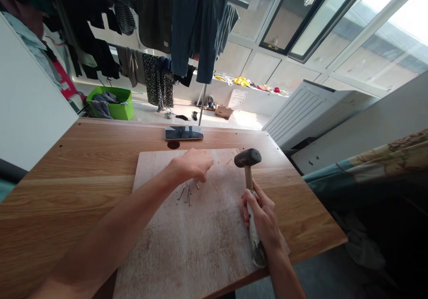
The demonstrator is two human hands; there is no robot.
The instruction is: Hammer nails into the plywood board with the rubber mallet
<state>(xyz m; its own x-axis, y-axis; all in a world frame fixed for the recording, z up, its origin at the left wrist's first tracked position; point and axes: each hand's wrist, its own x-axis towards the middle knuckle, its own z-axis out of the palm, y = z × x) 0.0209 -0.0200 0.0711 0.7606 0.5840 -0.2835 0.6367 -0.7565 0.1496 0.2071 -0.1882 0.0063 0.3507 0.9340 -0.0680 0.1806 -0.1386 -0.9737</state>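
A pale plywood board lies on the wooden table. My right hand is wrapped round the handle of a hammer, whose dark head is raised just above the board's right side. My left hand reaches over the board's middle with its fingers curled down in a pinch. What it pinches is too small to make out. Several loose nails lie on the board just below that hand.
A phone lies flat at the table's far edge, by a round cable hole. Beyond the table hang clothes on a drying rack. A green basket sits on the floor at left. White panels lean at right.
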